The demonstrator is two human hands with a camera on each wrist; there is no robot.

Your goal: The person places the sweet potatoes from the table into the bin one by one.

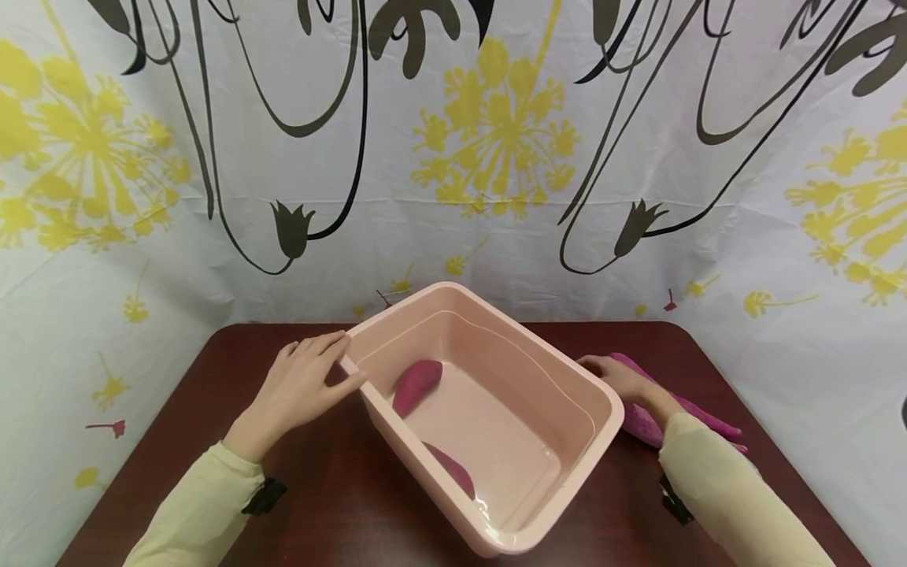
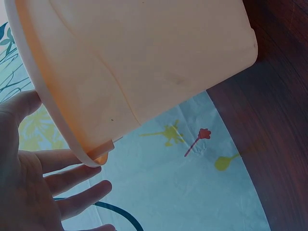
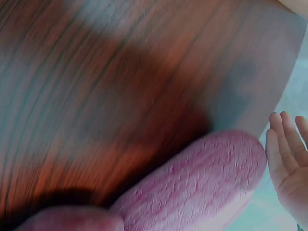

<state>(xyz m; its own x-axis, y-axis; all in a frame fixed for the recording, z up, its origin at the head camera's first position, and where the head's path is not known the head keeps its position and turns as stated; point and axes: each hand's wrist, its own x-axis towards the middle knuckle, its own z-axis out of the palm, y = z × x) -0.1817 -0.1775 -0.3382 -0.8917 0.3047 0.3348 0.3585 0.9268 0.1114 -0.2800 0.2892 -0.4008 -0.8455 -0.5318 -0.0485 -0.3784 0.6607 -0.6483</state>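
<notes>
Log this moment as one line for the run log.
left hand: touching pink bin at the rim | right hand: beside bin, near outer sweet potatoes | inside bin: two sweet potatoes

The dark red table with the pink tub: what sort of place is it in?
Probably a screened-off indoor workspace, though the building itself doesn't show. Hangings printed with flowers enclose the table on three sides, and the tub holds two purple, sweet-potato-like roots.

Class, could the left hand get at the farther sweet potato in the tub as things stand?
Probably yes: the left hand touches the tub, whose open top leaves the farther sweet potato uncovered.
</notes>
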